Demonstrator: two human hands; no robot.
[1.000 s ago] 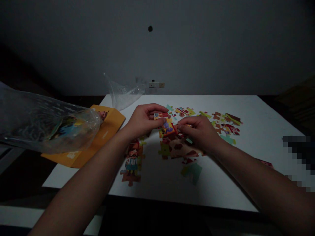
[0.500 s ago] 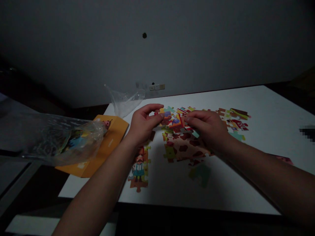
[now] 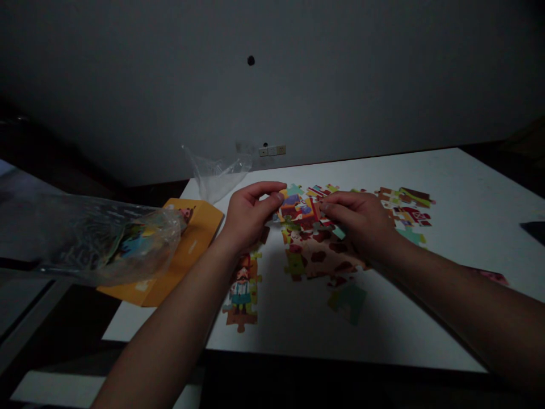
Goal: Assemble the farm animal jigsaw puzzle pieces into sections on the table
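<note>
Between my two hands, above the table, is a joined bit of jigsaw puzzle (image 3: 300, 209) with purple, orange and red print. My left hand (image 3: 251, 213) pinches its left edge between thumb and fingers. The right edge is pinched by my right hand (image 3: 360, 218), whose fingertips partly cover it. Just below lies a puzzle section with a brown-spotted cow (image 3: 326, 253), partly hidden by my right hand. A puzzle strip showing a figure in a hat (image 3: 241, 292) lies beside my left forearm. Near the cow section sits a green puzzle piece (image 3: 351, 302).
At the left, a clear plastic bag (image 3: 140, 244) with puzzle pieces rests over a yellow box (image 3: 193, 236). Another clear bag (image 3: 219, 179) stands at the back edge. More puzzle sections (image 3: 411, 216) lie on the white table (image 3: 477, 218) to the right.
My left fingers have shifted slightly on the held puzzle bit, and more of its printed face now shows. My right hand stays almost in place.
</note>
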